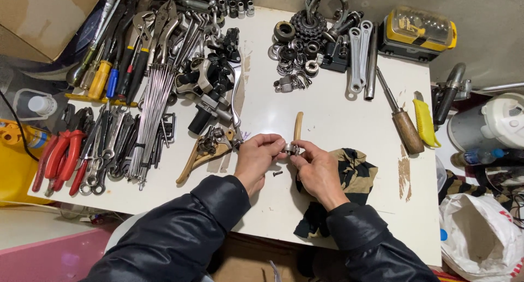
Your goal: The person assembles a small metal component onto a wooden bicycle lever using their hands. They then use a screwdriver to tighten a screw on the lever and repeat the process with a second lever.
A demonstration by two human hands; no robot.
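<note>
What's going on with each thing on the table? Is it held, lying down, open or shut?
small metal part: held between both hands
left hand: pinching it
right hand: pinching it
small screw: lying loose
camouflage rag: crumpled
yellow parts box: lid shut
wooden-handled tool: lying flat

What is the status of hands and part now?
Left hand and right hand both pinch small silver metal part. Small dark screw lies below. Nothing blocking.
</note>
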